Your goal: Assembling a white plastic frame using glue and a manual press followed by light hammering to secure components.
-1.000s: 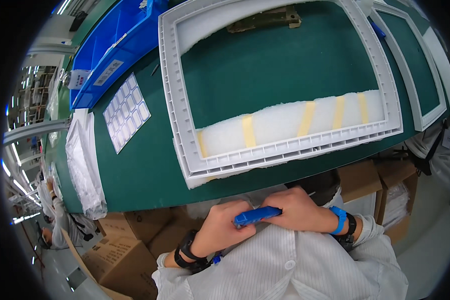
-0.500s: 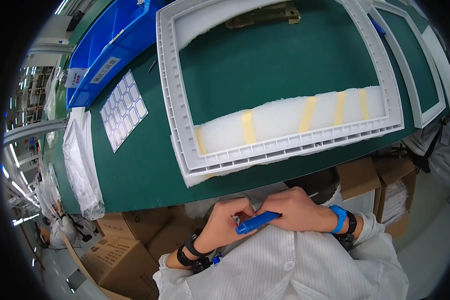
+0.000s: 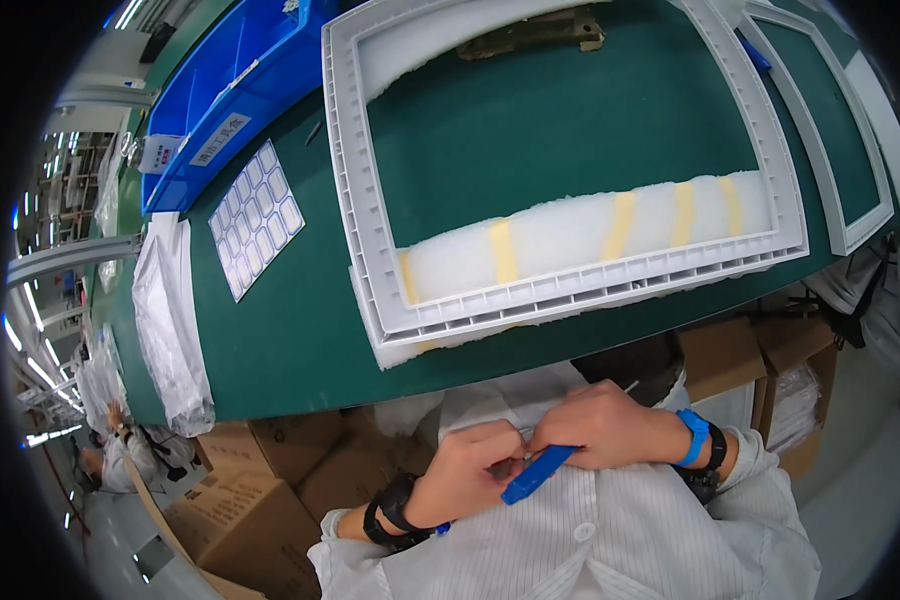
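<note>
Hands meet close against the person's chest, below the near edge of the green tabletop. The left hand is curled around the upper end of a blue tool, a flat plastic handle whose long axis runs from lower left up to the right. The right hand comes in from the other side, fingers pinched at the tool's upper tip, so both hands touch it and neither is wide. Which hand carries the weight I cannot tell. Up on the tabletop, well apart from the hands, lies a white plastic frame with a white foam strip banded by yellow tape inside its near rail
</note>
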Demonstrator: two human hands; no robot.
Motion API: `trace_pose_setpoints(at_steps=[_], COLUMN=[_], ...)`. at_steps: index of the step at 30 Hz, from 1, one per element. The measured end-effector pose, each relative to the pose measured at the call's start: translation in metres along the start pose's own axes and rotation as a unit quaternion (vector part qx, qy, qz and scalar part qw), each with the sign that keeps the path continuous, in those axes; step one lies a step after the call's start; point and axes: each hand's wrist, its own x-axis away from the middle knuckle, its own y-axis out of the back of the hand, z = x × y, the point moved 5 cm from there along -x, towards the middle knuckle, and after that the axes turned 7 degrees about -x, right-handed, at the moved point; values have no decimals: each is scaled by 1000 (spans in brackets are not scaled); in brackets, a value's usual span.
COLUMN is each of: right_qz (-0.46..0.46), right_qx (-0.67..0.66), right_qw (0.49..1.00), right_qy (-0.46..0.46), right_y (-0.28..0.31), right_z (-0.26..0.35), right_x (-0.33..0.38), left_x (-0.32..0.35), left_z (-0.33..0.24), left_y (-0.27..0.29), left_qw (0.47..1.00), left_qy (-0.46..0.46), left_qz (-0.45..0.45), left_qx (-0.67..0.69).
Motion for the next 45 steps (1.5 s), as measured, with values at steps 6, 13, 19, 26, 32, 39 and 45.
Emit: trace_pose_setpoints(at_steps=[6,13,19,26,32,39,45], right_qz=[60,-13,-45,-77,-94,-90,-90], right_qx=[-111,-192,-211,-216,-229,-225,-223], right_qw=[991,981,976,973,968,969,970], right_qy=[44,4,19,17,32,45,39], right_y=[11,26,28,32,35,33,34], right_z=[22,11,6,0,-1,-2,-2], right_x=[17,24,30,35,36,38,39], left_x=[0,-17,-47,-97,-131,-145,-149], left_z=[13,-38,-79,-114,-117,-119,-123], left_y=[26,47,78,86,84,87,80], left_qw=[993,989,945,956,958,995,997], left_qy=[70,29,136,148,161,45,63], left_qz=[-64,81,92,57,41,19,20], left_qx=[-65,117,283,245,236,81,-32])
